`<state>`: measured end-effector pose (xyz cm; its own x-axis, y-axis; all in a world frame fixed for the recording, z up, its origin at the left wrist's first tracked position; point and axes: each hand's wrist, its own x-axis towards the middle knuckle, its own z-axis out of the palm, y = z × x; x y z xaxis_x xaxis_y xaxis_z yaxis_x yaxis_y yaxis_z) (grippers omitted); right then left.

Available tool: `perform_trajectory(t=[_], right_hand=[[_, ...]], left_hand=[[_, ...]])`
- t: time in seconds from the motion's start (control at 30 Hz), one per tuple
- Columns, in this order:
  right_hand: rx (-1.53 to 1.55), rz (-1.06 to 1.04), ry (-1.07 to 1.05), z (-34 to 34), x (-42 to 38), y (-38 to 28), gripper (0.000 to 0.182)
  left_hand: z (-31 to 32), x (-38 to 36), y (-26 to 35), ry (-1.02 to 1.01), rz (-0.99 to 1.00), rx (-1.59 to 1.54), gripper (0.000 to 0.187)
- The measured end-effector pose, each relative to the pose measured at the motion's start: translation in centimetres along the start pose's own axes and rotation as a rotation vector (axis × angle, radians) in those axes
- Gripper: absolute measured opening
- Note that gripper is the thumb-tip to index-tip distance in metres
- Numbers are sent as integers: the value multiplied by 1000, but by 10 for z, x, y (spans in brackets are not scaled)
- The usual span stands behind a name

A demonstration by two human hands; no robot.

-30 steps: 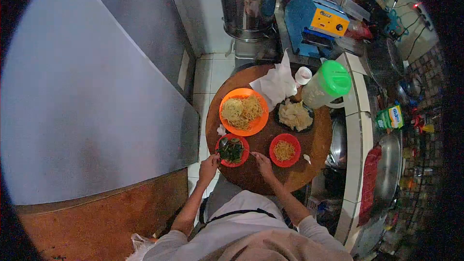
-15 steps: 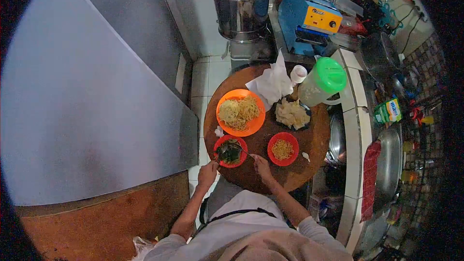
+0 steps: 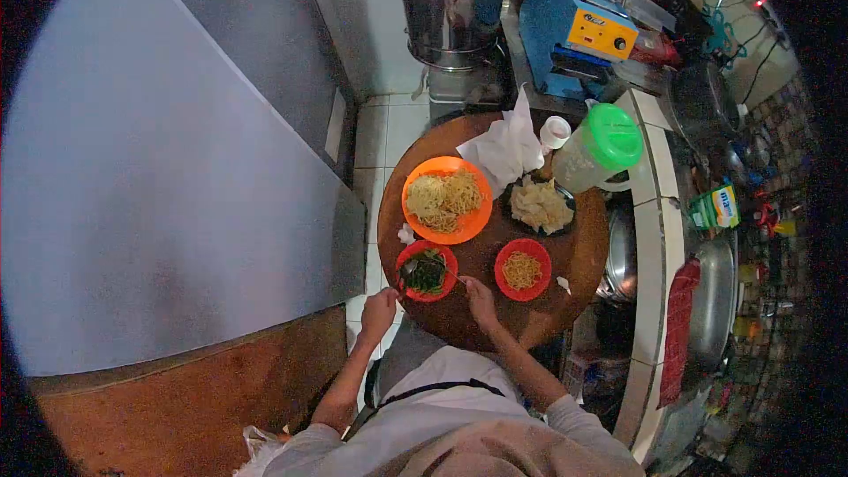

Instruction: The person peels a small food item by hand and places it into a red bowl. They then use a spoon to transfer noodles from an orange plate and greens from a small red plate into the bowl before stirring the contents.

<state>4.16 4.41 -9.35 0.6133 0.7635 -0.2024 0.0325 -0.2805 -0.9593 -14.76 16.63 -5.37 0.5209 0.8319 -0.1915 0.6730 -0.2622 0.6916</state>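
A red bowl (image 3: 403, 252) of dark green leafy vegetables (image 3: 425, 272) stands near the front left edge of the round table. My right hand (image 3: 479, 300) is closed around the thin handle of a metal spoon (image 3: 453, 275), whose head is down among the greens and hard to see. At the bowl's lower left rim my left hand (image 3: 380, 311) is also closed; what it grips is too small to make out. To the right of my right hand sits a second red bowl (image 3: 548, 270) with noodles (image 3: 521, 270) in it.
The round brown table (image 3: 468, 322) also carries an orange plate (image 3: 486, 212) of noodles, a dark plate of pale crackers (image 3: 541, 205), white paper (image 3: 503, 150), a white cup (image 3: 555, 131) and a green-lidded pitcher (image 3: 609, 137). A tiled counter (image 3: 649, 256) runs along the right.
The spoon's head, earlier visible over the greens, is now lower and mostly hidden among them. Both hands stay at the bowl. The whole view has shifted slightly.
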Motion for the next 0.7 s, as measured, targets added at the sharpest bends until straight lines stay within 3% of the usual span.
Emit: perform_trajectory(t=[0.07, 0.23, 0.37, 0.7], right_hand=[[-48, -58, 28, 0, 0, -2, 30], [-248, 19, -17, -3, 0, -20, 30], [-190, 32, -34, -4, 0, -13, 31], [-204, -7, -42, -18, -2, -26, 32]], left_hand=[[-2, 0, 5, -7, 13, -26, 21], [-3, 2, 11, -46, -37, 13, 21], [-1, 3, 13, -75, -100, 64, 22], [0, 11, 1, 0, 3, 39, 24]])
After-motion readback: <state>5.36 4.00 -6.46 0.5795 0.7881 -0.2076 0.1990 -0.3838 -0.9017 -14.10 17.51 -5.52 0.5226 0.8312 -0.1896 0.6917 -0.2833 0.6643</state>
